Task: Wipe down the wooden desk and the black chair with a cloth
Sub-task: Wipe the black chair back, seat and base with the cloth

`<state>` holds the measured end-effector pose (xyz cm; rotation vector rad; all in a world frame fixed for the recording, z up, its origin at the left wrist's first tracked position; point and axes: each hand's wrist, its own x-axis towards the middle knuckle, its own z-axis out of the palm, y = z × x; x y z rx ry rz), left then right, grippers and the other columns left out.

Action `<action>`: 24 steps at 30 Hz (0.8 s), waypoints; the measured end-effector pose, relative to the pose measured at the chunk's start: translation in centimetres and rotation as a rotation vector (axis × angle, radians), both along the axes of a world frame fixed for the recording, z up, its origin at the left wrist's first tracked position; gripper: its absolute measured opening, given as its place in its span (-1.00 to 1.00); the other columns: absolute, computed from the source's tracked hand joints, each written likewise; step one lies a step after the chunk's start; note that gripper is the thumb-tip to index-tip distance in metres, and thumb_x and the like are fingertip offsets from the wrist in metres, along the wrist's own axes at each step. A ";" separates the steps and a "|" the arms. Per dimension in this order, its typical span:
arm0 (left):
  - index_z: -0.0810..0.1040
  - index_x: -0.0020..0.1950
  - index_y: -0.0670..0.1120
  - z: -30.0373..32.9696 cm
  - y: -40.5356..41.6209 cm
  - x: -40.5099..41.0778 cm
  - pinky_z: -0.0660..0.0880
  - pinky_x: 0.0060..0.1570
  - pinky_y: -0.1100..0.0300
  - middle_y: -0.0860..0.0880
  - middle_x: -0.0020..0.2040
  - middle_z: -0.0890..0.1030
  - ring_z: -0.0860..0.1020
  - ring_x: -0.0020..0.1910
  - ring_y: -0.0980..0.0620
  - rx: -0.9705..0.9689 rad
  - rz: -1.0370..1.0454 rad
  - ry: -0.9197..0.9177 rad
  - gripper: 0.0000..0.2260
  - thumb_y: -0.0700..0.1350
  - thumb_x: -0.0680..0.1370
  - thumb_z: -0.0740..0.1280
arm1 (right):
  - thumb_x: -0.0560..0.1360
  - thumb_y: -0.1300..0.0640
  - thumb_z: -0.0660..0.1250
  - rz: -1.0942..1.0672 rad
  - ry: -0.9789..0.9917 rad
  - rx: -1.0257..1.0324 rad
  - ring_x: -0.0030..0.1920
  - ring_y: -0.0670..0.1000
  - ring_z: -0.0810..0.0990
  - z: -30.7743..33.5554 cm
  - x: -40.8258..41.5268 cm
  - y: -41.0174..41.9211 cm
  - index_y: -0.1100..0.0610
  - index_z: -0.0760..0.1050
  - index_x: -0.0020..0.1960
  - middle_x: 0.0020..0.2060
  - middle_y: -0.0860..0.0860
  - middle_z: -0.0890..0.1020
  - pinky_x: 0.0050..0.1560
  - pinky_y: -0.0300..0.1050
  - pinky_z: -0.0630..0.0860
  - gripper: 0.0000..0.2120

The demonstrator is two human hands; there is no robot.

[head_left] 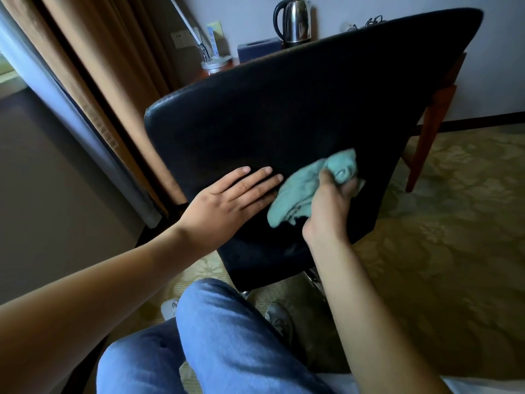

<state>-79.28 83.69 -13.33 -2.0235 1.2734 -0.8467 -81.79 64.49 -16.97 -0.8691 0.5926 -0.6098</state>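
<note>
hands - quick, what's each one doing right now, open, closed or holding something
Left hand: open, fingers straight, flat against the black chair back.
Right hand: closed, gripping the bunched green cloth against the chair back.

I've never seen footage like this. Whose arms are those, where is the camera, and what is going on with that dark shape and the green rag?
No machine here: a person wears a camera on the head, looking down at their own hands. The left hand lies flat on the back of a black chair. The right hand grips a green cloth against the chair. Behind it stands a wooden desk carrying a kettle and a dark box. The blue below is the person's jeans.
</note>
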 end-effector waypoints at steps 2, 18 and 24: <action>0.02 0.67 -0.08 0.1 -0.1 -0.1 -0.07 0.61 -0.04 -0.07 0.68 -0.07 -0.03 0.64 -0.10 -0.003 -0.004 -0.002 -0.51 -0.22 0.71 -0.13 | 0.66 0.05 0.22 -0.046 -0.059 -0.152 0.42 0.03 0.43 1.3 0.0 -0.1 -0.08 0.06 0.60 0.52 0.03 0.31 0.37 0.04 0.45 -0.42; 0.07 0.66 -0.05 -0.3 0.2 0.1 -0.11 0.60 -0.08 -0.08 0.67 -0.10 -0.05 0.64 -0.13 0.029 0.002 -0.066 -0.49 -0.20 0.69 0.03 | 0.65 0.14 0.22 -0.005 0.203 0.408 0.24 0.17 0.55 -8.9 1.6 1.4 0.08 0.24 0.52 0.33 0.14 0.49 0.21 0.11 0.52 -0.54; 0.09 0.66 -0.07 -0.3 -0.1 0.2 -0.08 0.60 -0.09 -0.08 0.68 -0.06 -0.03 0.64 -0.14 0.038 -0.011 -0.059 -0.51 -0.22 0.71 -0.14 | 0.64 0.14 0.23 -0.145 -0.075 -0.006 0.41 0.04 0.44 -2.0 1.3 -0.8 -0.14 0.12 0.58 0.49 0.00 0.36 0.39 0.07 0.43 -0.42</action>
